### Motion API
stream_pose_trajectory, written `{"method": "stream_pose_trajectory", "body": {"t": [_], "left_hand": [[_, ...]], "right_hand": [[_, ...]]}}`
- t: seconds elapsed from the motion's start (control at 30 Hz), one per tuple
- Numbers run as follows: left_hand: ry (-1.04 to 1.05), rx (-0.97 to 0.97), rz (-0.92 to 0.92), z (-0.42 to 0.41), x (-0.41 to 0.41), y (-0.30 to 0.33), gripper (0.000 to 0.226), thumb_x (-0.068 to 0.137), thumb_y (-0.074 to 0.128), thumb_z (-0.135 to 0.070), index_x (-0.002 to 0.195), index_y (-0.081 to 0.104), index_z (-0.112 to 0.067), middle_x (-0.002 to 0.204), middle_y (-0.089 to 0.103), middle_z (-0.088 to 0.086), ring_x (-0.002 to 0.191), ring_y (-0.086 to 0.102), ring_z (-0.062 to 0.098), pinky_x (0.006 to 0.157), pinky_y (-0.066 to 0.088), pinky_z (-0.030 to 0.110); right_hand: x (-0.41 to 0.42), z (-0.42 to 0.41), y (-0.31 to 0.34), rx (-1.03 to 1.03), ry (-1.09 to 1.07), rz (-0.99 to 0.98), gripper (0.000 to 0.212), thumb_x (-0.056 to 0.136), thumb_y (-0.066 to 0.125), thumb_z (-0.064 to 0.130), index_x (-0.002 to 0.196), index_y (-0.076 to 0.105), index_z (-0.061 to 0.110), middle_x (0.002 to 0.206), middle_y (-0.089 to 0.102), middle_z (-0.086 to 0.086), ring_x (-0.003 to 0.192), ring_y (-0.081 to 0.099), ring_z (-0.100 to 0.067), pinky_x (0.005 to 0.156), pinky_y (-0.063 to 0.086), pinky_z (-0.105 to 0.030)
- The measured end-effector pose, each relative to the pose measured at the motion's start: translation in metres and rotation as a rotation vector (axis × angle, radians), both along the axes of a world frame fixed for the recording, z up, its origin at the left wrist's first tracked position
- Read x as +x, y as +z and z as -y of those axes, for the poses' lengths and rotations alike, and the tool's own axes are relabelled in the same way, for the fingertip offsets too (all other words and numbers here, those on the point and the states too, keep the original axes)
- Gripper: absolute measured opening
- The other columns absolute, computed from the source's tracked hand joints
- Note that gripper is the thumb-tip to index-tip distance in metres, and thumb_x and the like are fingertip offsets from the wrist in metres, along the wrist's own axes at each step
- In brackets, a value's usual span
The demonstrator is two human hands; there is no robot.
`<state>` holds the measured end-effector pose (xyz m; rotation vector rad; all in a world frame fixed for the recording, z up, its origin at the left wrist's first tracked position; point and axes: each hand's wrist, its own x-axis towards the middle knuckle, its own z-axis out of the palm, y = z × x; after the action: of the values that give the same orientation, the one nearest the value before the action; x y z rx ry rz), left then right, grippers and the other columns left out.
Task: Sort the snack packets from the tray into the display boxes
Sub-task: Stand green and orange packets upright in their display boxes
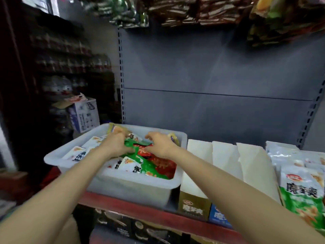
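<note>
Both hands (158, 147) on slanting green packet (146, 161)

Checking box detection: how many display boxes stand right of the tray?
3, in a row right of the white plastic tray: gold-fronted cardboard display box, blue-fronted cardboard display box and a third white-flapped box, its front hidden by the arm. More may be hidden.

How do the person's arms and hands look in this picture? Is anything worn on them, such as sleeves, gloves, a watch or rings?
Both forearms are bare as far as the picture shows them; no sleeve reaches into view. The left hand and the right hand wear no gloves. No watch or bracelet shows on either wrist. I see no rings, but the fingers are somewhat blurred, so a thin ring could escape notice.
</note>
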<state>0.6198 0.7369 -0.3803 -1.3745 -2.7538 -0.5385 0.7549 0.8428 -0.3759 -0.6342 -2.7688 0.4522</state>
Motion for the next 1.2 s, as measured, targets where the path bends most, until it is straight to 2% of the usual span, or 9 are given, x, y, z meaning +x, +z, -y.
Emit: {"method": "stream_pose_trajectory", "body": {"t": [0.07,0.17,0.27,0.37,0.43,0.8,1.03,1.13,1.2], "left_hand": [[0.062,-0.189,0.000,0.002,-0.016,-0.002,0.097,0.070,0.070,-0.060,0.146,0.027,-0.017,0.152,0.025,0.012,0.138,0.027,0.031,0.110,0.029,0.037],[0.084,-0.285,0.059,-0.001,-0.032,-0.005,0.114,0.062,0.066,-0.072,0.150,0.013,-0.023,0.157,0.012,0.009,0.144,0.015,0.030,0.115,0.022,0.041],[0.062,-0.302,0.089,-0.004,-0.037,-0.008,0.115,0.062,0.065,-0.073,0.151,0.012,-0.023,0.158,0.009,0.007,0.144,0.014,0.029,0.116,0.021,0.042],[0.058,-0.240,0.102,-0.004,-0.038,-0.013,0.112,0.060,0.067,-0.073,0.149,0.020,-0.025,0.156,0.019,0.006,0.142,0.022,0.027,0.113,0.026,0.039],[0.077,-0.178,0.071,-0.003,-0.036,-0.014,0.108,0.059,0.068,-0.073,0.146,0.027,-0.025,0.153,0.028,0.004,0.138,0.030,0.025,0.109,0.031,0.037],[0.048,-0.066,0.036,0.001,-0.030,-0.015,0.092,0.064,0.067,-0.071,0.140,0.040,-0.026,0.144,0.043,0.002,0.132,0.039,0.024,0.105,0.037,0.037],[0.067,0.195,0.076,0.000,-0.032,-0.013,0.061,0.084,0.057,-0.055,0.129,0.052,-0.015,0.132,0.053,0.010,0.123,0.046,0.029,0.097,0.042,0.038],[0.082,0.324,0.092,0.000,-0.028,-0.009,0.040,0.090,0.057,-0.042,0.114,0.059,-0.011,0.112,0.059,0.016,0.106,0.053,0.030,0.083,0.044,0.032],[0.107,0.424,0.186,0.000,-0.026,-0.006,0.038,0.091,0.054,-0.041,0.099,0.060,-0.005,0.091,0.059,0.013,0.090,0.055,0.026,0.069,0.040,0.030]], "right_hand": [[-0.020,-0.004,0.000,-0.038,-0.005,0.071,0.062,0.091,0.058,0.034,0.141,0.033,0.008,0.143,0.039,-0.015,0.129,0.041,-0.031,0.104,0.035,-0.035],[-0.041,-0.014,-0.003,-0.072,-0.001,0.207,0.075,0.093,0.052,0.041,0.149,0.014,0.009,0.154,0.022,-0.011,0.139,0.027,-0.028,0.110,0.027,-0.034],[-0.053,-0.020,-0.007,-0.060,0.042,0.361,0.064,0.095,0.050,0.038,0.147,0.026,0.009,0.150,0.033,-0.011,0.136,0.034,-0.027,0.109,0.030,-0.033],[-0.055,-0.021,-0.004,0.017,0.013,0.271,0.044,0.090,0.060,0.035,0.125,0.059,0.009,0.126,0.060,-0.009,0.114,0.055,-0.025,0.096,0.044,-0.033],[-0.053,-0.022,-0.003,0.059,-0.016,0.184,0.037,0.087,0.065,0.031,0.116,0.066,0.008,0.116,0.065,-0.010,0.106,0.059,-0.024,0.092,0.048,-0.033],[-0.048,-0.021,-0.014,0.001,0.002,0.114,0.029,0.090,0.060,0.021,0.117,0.055,0.010,0.122,0.059,-0.012,0.113,0.054,-0.028,0.092,0.045,-0.033],[-0.046,-0.019,-0.007,0.203,-0.067,0.049,0.019,0.085,0.054,0.019,0.088,0.072,0.013,0.083,0.067,-0.008,0.084,0.061,-0.029,0.063,0.043,-0.030],[-0.042,-0.012,-0.005,0.273,-0.169,-0.064,0.015,0.085,0.050,0.016,0.079,0.061,0.006,0.069,0.053,-0.009,0.075,0.055,-0.036,0.058,0.035,-0.031],[-0.040,-0.003,-0.003,0.326,-0.154,-0.161,0.019,0.085,0.049,0.017,0.086,0.065,0.008,0.076,0.062,-0.012,0.079,0.057,-0.037,0.060,0.036,-0.031]]}}
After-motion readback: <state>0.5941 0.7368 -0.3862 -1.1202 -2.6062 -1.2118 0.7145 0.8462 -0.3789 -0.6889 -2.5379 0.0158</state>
